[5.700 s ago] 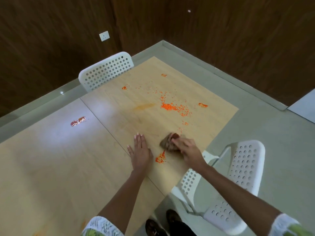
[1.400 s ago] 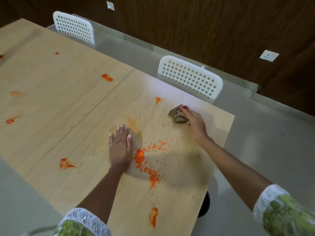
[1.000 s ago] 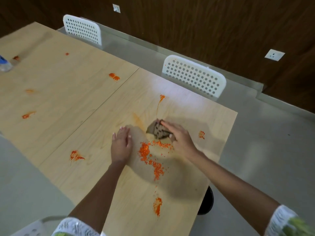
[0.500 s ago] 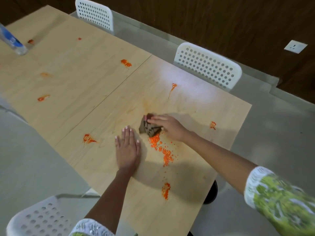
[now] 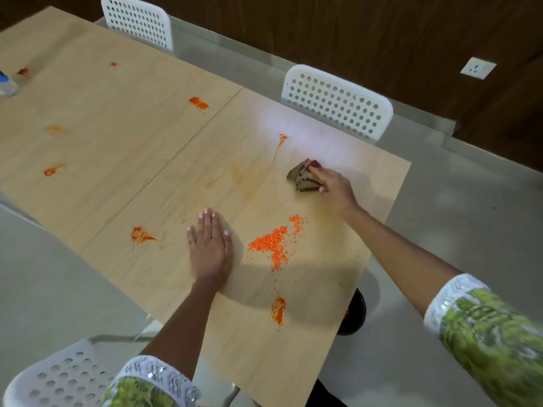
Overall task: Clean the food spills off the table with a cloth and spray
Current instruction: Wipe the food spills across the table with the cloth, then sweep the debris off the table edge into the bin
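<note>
Gripping the bunched cloth (image 5: 302, 179) on the table's (image 5: 117, 118) far right, the right hand (image 5: 335, 186) curls; left hand (image 5: 210, 248) lies flat beside orange crumbs (image 5: 271, 245).

Left hand (image 5: 210, 248) flat on table (image 5: 123, 113), spill pile (image 5: 271, 245) just right of it. Right hand (image 5: 335, 186) on cloth (image 5: 301, 179) beyond pile. Chair (image 5: 338, 102) behind far table edge. Bottle (image 5: 6, 83) far left.
</note>
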